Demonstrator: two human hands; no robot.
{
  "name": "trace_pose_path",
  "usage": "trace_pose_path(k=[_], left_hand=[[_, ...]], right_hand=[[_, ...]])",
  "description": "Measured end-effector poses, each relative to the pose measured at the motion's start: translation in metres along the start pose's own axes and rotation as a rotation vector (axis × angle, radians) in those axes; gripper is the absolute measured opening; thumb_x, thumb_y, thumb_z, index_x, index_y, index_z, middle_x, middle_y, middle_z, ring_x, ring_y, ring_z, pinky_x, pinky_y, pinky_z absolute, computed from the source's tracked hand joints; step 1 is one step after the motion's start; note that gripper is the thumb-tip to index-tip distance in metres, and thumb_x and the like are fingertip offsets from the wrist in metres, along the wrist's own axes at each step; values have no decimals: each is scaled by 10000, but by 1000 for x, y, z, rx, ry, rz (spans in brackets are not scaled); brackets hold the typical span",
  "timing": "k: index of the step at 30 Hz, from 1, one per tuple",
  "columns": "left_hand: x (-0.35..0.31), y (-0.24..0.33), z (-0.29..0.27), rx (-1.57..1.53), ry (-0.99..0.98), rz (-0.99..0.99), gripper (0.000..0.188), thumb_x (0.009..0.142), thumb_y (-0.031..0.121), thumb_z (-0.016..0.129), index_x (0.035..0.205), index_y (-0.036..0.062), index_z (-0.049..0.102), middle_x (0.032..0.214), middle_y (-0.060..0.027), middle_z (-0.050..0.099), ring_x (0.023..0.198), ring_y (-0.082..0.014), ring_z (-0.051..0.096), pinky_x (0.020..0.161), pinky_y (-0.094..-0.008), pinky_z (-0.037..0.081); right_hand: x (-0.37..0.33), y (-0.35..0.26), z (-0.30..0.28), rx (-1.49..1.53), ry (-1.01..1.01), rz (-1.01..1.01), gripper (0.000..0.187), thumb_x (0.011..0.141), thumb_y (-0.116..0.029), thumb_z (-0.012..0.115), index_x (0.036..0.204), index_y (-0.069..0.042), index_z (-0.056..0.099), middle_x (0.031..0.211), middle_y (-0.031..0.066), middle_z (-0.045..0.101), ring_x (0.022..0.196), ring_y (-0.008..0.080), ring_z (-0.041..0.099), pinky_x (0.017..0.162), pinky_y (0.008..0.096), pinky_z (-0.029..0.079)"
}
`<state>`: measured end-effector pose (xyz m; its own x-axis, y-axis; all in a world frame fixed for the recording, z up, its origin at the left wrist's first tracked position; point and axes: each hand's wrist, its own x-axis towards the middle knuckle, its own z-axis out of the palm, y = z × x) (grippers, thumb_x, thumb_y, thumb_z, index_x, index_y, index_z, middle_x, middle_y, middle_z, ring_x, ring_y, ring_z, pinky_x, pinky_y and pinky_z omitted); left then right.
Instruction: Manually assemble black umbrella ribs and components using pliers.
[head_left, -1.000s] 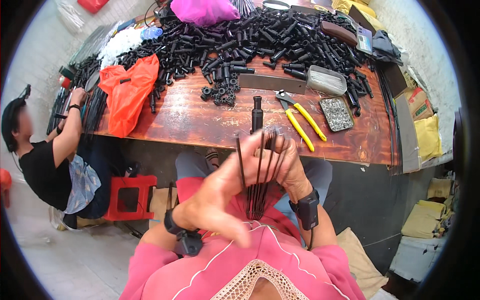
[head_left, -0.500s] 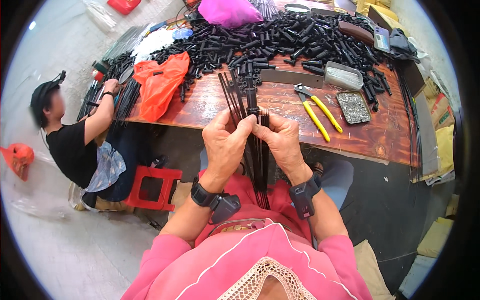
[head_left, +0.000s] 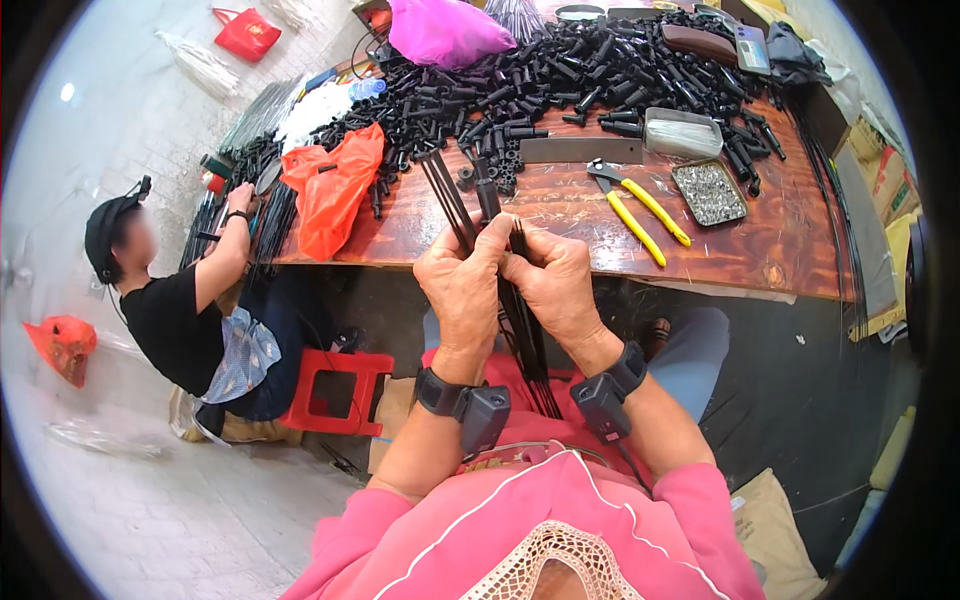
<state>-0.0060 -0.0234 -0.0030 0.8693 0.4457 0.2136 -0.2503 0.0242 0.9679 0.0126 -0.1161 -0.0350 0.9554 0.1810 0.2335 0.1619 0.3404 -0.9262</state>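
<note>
While both grip them, black rods (head_left: 520, 320) between left hand (head_left: 462, 290), right hand (head_left: 556, 290).

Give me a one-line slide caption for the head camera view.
Left hand and right hand grip a bundle of thin black rods beside a wooden table.

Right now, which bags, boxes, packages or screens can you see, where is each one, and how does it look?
Orange plastic bag: crumpled, on the table's left end.
Pink plastic bag: bulging, at the table's far edge.
Red bag: with handles, on the floor, far left.
Phone: flat rectangle, dark screen, far right of the table.
Clear box: rectangular, beside the yellow-handled pliers.
</note>
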Motion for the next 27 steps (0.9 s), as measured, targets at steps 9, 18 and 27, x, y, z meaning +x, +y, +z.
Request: trace_pose_path(k=[9, 18, 27], left_hand=[[8, -14, -9, -261, 4, -20, 117, 880, 33, 687, 981, -17, 656, 847, -42, 674, 735, -114, 639, 657, -241, 522], [6, -8, -16, -454, -74, -182, 106, 914, 70, 646, 980, -6, 612, 850, -100, 673, 762, -221, 682, 714, -332, 573], [8, -8, -29, -564, -101, -302, 141, 916, 92, 648, 998, -2, 582, 868, -132, 681, 782, -242, 687, 713, -351, 574]], right_hand=[[-5, -4, 5, -71, 79, 41, 220, 821, -108, 738, 986, 29, 690, 810, 90, 709, 690, 83, 619, 595, 280, 498], [-5, 2, -9, 2, 18, 145, 259, 807, -187, 794, 683, 5, 671, 593, -14, 590, 581, 22, 481, 504, 212, 396], [-5, -2, -6, 128, -87, 274, 258, 860, -242, 748, 711, -52, 656, 609, -42, 576, 481, 1, 477, 369, 154, 353]])
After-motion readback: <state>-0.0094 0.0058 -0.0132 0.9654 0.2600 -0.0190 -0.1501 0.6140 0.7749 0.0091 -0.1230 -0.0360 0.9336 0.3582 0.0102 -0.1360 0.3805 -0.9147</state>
